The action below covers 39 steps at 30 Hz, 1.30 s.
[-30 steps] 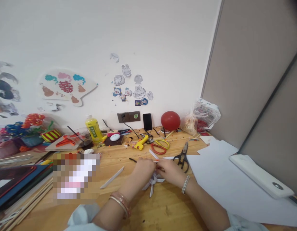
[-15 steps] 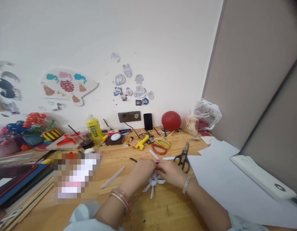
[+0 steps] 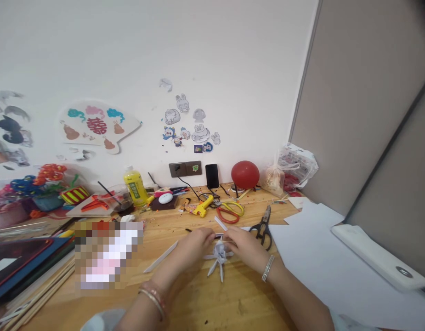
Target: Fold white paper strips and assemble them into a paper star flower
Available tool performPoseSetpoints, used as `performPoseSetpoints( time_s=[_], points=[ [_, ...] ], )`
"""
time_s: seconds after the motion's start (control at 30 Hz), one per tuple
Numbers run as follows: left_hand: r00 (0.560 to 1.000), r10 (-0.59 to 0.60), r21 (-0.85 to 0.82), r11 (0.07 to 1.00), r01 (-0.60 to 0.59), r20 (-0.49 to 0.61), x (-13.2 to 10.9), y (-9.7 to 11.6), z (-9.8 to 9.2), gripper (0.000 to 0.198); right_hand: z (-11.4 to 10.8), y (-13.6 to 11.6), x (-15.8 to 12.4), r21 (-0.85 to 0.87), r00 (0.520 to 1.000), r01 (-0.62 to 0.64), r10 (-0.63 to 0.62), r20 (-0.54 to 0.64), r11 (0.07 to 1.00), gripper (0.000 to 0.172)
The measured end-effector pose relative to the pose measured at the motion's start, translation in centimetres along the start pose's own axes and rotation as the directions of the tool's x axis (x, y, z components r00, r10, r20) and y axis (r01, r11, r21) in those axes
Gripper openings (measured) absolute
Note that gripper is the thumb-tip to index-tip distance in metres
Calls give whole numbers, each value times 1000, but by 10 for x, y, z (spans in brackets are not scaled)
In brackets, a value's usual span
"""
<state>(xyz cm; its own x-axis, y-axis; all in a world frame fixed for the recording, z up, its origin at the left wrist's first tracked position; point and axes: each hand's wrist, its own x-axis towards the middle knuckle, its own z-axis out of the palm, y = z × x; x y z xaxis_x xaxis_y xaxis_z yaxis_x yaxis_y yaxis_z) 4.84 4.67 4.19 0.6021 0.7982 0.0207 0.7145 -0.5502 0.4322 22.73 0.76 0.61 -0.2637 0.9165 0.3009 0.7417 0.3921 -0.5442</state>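
Close together above the table, my left hand [image 3: 200, 240] and my right hand [image 3: 242, 244] pinch the two ends of a narrow paper strip [image 3: 218, 236] that spans the gap between their fingertips. Right below it lies a folded white paper piece [image 3: 220, 252] with several pointed arms spreading out. My right fingers are near its right side; whether they touch it I cannot tell. A loose white paper strip [image 3: 160, 256] rests left of my left hand. Another strip [image 3: 220, 223] sticks out just beyond my fingers. Black-handled scissors [image 3: 263, 229] lie beyond my right hand.
Beyond the hands are red-and-yellow-handled scissors [image 3: 229, 212], a yellow glue gun [image 3: 202, 208] and a red balloon [image 3: 245, 174]. A yellow drink bottle [image 3: 135, 186] stands at the back left. White paper sheets [image 3: 322, 266] and a long white device [image 3: 377, 257] cover the right.
My left hand has moved slightly left and apart from the right one, so a strip shows between them. The folded paper piece is less covered and its arms are turned a little.
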Motion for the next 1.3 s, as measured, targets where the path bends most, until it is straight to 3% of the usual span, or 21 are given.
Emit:
performPoseSetpoints(
  time_s=[0.1,0.27,0.43,0.6,0.7,0.9,1.1,1.23,1.3],
  points=[
    [995,-88,-175,982,77,-56,-5,-12,11,31,-1,-2,0,19,1000,-1,2,-26,1000,13],
    [961,-231,-401,903,153,-153,-12,-16,36,52,-2,3,3,26,992,-40,43,-117,999,17],
    [980,-101,-265,963,52,-173,-22,-8,42,40,-3,18,4,4,974,-183,182,-133,983,18],
    [981,17,-236,970,-63,-195,-26,-2,49,55,1,12,4,106,991,-95,103,-81,990,11],
    [983,-13,-258,966,-36,-184,-25,-2,57,61,7,6,4,178,996,-68,76,-36,982,9],
    [984,5,-248,967,-49,-176,-23,-3,63,44,7,6,4,81,996,-79,75,44,994,13],
    [983,-3,-270,962,-48,-186,-28,3,56,41,3,5,3,41,996,-66,64,57,997,16],
    [975,-60,-225,974,11,-212,-28,11,47,16,4,5,3,32,992,-120,118,51,992,14],
    [966,-103,-162,985,66,-236,-25,16,45,23,5,4,3,-9,989,-133,133,65,991,16]
  ],
)
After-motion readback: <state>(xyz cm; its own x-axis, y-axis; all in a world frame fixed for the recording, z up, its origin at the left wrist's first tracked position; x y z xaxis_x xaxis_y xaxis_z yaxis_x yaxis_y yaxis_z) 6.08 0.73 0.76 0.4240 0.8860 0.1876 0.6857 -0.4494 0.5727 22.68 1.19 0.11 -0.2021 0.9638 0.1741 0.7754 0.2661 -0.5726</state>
